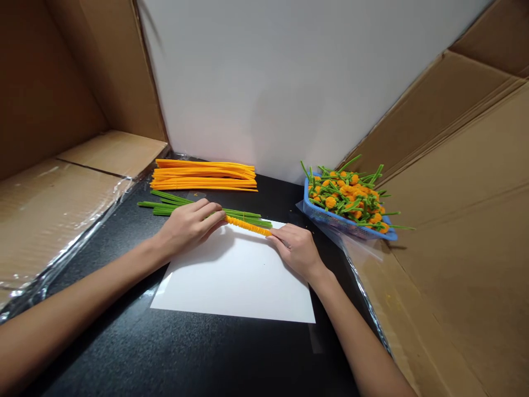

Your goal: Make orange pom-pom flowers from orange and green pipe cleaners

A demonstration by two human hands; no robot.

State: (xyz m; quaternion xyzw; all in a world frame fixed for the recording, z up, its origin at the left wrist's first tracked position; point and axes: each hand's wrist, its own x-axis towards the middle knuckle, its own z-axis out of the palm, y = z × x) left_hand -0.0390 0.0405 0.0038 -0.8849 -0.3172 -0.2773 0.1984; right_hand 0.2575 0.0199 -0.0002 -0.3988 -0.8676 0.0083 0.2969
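Note:
Between my two hands stretches an orange pipe-cleaner coil (248, 225), ridged along its length and sloping slightly down to the right. My left hand (194, 221) pinches its left end, the fingertips partly hiding it. At the other end, the thumb and fingers of my right hand (296, 247) are closed on the coil's tip. Both hands are over the upper part of a white sheet of paper (235, 286). Green pipe cleaners (165, 205) lie just behind and partly under my left hand.
A bundle of straight orange pipe cleaners (204, 175) lies at the back of the black table (173, 353). To the right, a blue basket (330, 216) is heaped with orange pompom flowers (330, 202) on green stems. Cardboard walls (463, 220) flank the table, with a white wall behind.

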